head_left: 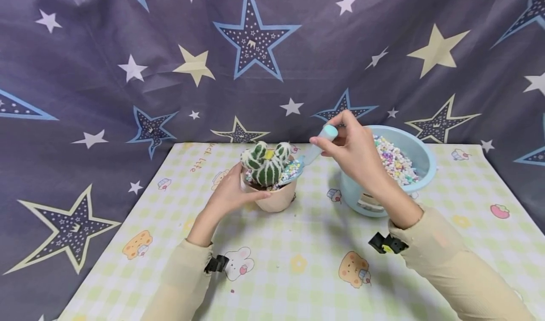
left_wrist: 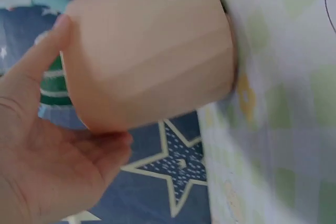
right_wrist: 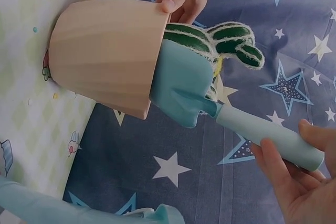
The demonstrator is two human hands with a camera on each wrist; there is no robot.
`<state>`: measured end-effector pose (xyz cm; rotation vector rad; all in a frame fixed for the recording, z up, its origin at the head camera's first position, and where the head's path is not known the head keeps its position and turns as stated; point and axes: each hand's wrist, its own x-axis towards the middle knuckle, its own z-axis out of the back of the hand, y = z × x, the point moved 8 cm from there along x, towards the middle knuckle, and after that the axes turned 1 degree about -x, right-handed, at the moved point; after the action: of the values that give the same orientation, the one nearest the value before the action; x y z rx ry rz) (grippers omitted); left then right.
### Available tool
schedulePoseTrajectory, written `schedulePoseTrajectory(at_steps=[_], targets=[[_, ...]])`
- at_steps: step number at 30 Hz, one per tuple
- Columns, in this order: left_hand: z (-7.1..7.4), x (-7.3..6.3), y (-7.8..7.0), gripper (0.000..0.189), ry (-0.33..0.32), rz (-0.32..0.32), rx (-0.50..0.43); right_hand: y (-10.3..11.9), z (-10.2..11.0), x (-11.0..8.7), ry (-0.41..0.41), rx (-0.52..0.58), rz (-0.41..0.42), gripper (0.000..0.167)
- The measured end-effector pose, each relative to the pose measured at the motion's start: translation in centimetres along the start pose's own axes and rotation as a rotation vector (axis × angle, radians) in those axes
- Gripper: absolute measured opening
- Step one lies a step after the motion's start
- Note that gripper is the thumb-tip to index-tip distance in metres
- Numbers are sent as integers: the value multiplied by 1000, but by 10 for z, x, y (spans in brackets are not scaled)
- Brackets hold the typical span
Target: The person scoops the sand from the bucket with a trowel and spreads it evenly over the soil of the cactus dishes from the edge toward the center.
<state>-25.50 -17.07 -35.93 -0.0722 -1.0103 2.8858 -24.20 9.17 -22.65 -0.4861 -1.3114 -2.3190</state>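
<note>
A small pale peach flowerpot [head_left: 276, 201] stands on the table with a green, white-striped cactus [head_left: 267, 173] in it. My left hand [head_left: 232, 191] holds the pot by its left side, thumb along the front near the rim. With my right hand [head_left: 357, 146] I grip the handle of a light blue toy trowel [right_wrist: 186, 82], fingertips and thumb around its end. The trowel's blade tilts down over the pot's right rim, beside the cactus. Small multicoloured pebbles [head_left: 291, 169] lie on the blade. In the left wrist view, the pot [left_wrist: 152, 56] hides most of the cactus.
Right of the pot, partly behind my right forearm, stands a light blue bucket [head_left: 351, 193] holding many pastel pebbles [head_left: 393, 160]. A green-and-white checked cloth [head_left: 298, 283] with cartoon prints covers the table. Dark star-patterned fabric [head_left: 170, 22] hangs behind the table.
</note>
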Motion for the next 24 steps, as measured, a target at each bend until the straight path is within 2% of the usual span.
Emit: schedulePoseTrajectory(at_steps=[3, 7, 16, 24], targets=[[1, 3, 4, 116, 7, -26, -35, 1, -1, 1, 3, -19, 11, 31], [2, 4, 5, 119, -11, -23, -33, 2, -1, 3, -2, -16, 19, 31], [0, 1, 1, 126, -25, 27, -7, 5, 2, 5, -22, -45, 49, 28], [-1, -1, 0, 127, -25, 44, 15, 9, 1, 8, -2, -73, 53, 29]])
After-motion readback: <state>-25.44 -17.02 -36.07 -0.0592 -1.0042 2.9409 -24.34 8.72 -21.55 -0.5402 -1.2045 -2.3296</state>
